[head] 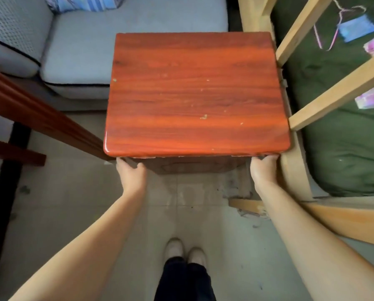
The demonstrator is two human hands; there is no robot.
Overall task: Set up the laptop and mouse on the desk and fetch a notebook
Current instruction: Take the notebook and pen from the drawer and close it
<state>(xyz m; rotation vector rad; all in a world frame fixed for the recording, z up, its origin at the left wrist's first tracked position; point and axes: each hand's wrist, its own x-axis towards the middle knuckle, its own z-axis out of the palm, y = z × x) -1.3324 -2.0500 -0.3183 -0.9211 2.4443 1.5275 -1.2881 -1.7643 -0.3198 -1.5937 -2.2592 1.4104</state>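
Left hand (131,173) gripping desk (194,92) edge at 7 o'clock, right hand (263,170) gripping it at 5 o'clock, fingers hidden underneath.

1. A reddish wooden surface (194,90) fills the middle of the view, its glossy top marked with small pale chips.
2. The left hand (131,172) has its grip under the near edge at the left corner, fingers tucked beneath.
3. The right hand (263,168) grips under the near edge at the right corner.
4. A grey sofa (73,51) stands behind and left of it.
5. A pale wooden bed frame (324,88) with a green mattress (344,137) stands just beside it on the right.
6. Two light shoes (185,252) stand on the tiled floor (73,203) below.
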